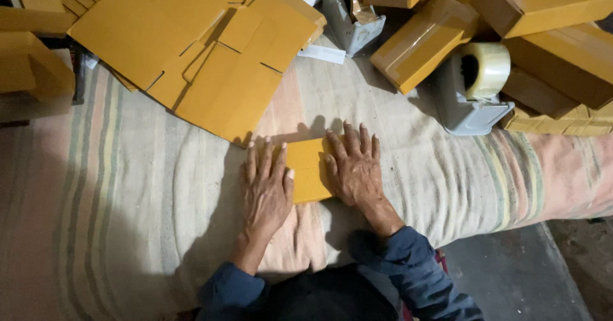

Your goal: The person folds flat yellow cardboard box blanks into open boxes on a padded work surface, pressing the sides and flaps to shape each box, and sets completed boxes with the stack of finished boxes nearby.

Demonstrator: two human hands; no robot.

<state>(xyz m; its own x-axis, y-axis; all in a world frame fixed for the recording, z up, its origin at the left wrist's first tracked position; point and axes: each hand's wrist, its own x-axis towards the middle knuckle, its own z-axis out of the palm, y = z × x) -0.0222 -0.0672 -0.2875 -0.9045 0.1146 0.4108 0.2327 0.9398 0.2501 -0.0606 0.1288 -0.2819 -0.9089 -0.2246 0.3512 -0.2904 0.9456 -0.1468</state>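
We press a small yellow card (308, 169) flat on the striped cloth (128, 187), our left hand (266, 187) and right hand (352, 164) both spread open, palms down on its two sides, gripping nothing. Flat cardboard blanks (191, 46) lie beyond, with taped boxes (421, 40) and a tape dispenser (472, 88) to the right.

Striped cloth (128, 187) w/ dim light, grey floor (511, 276).
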